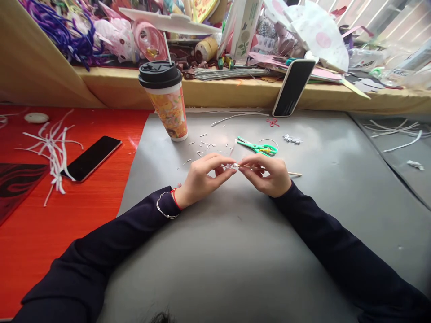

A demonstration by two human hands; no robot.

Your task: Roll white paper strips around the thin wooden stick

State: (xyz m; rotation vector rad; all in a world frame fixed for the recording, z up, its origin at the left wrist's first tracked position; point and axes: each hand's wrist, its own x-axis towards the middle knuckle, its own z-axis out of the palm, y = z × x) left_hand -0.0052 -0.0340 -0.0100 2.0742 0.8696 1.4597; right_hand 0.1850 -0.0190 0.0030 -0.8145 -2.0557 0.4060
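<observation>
Fingertip to fingertip, my two hands meet over the grey mat. My left hand pinches a small white piece, whose exact shape is too small to tell. A thin wooden stick is held in the fingers of my right hand; its near tip touches the white piece and its far end sticks out to the right behind the hand. Just beyond my hands lie green-handled scissors and scattered white scraps.
A paper cup with a black lid stands behind my left hand. One phone leans upright against the cluttered ledge. Another phone lies on the red surface beside white strips. A white twisted piece lies right of the scissors.
</observation>
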